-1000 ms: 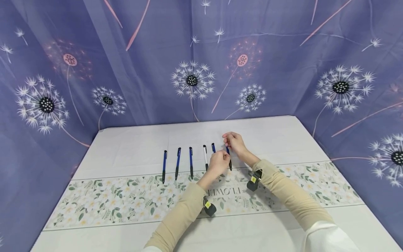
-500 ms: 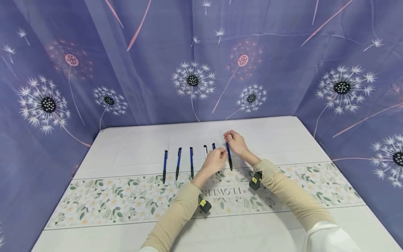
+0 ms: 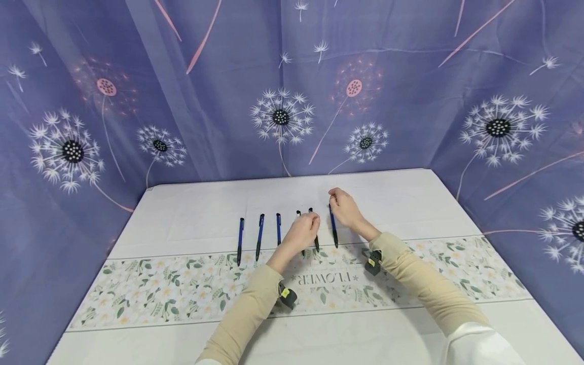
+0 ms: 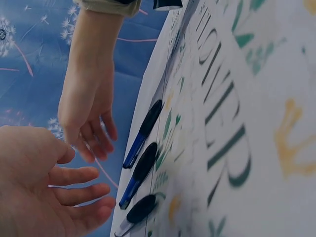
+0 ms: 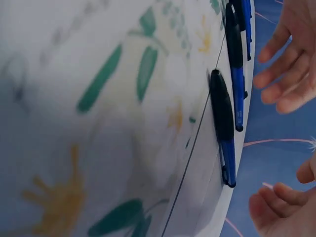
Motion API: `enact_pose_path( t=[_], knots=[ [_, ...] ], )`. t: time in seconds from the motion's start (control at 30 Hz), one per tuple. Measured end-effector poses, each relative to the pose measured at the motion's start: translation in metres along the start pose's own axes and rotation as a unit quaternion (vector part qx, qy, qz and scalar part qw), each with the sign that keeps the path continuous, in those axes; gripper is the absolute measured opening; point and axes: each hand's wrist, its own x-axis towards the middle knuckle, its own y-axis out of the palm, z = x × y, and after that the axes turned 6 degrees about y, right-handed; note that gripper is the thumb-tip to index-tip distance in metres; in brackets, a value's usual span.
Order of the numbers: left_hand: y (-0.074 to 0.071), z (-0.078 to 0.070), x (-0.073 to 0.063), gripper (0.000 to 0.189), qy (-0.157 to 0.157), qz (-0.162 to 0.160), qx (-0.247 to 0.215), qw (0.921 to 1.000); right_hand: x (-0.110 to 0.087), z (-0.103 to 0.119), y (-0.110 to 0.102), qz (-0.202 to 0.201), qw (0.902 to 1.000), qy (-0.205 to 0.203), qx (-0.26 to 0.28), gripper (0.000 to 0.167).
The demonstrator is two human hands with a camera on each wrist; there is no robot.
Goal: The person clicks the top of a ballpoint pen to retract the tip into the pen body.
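Observation:
Several pens lie side by side in a row on the table. My left hand (image 3: 301,232) hovers over the white pen (image 3: 299,213) and partly hides it, its fingers loosely bent around nothing. Beside it lies a blue pen (image 3: 317,242) with a black grip, also partly covered by that hand. The rightmost blue pen (image 3: 333,225) has its far end by the fingers of my right hand (image 3: 344,209). In the right wrist view this pen (image 5: 223,128) lies flat on the cloth, apart from the relaxed right hand (image 5: 276,210), which holds nothing.
Further left lie more blue pens, one at the row's end (image 3: 240,242), another (image 3: 259,237) next to it and a third (image 3: 279,228). A floral strip (image 3: 182,289) with lettering crosses the white table (image 3: 191,208). Behind hangs a purple dandelion curtain (image 3: 219,101).
My left hand has moved left, away from the rightmost pen and across the pen beside it to the white pen. My right hand has stayed near the rightmost pen's far end.

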Motion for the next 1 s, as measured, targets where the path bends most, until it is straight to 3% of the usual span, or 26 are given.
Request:
enact_pose_path(
  t=[0.23, 0.5, 1.0],
  knots=[
    [-0.01, 0.008, -0.006, 0.04, -0.002, -0.014, 0.041, 0.999, 0.003, -0.008, -0.004, -0.021, 0.9991, 0.002, -0.036, 0.039],
    [-0.02, 0.015, -0.011, 0.042, -0.01, -0.021, 0.09, 0.9957, 0.004, -0.016, -0.01, -0.003, 0.9976, 0.012, -0.068, 0.043],
    [-0.046, 0.043, -0.024, 0.044, -0.035, -0.045, 0.094, 0.994, 0.001, -0.025, -0.016, -0.007, 0.9952, 0.028, -0.093, 0.042]
  ],
)
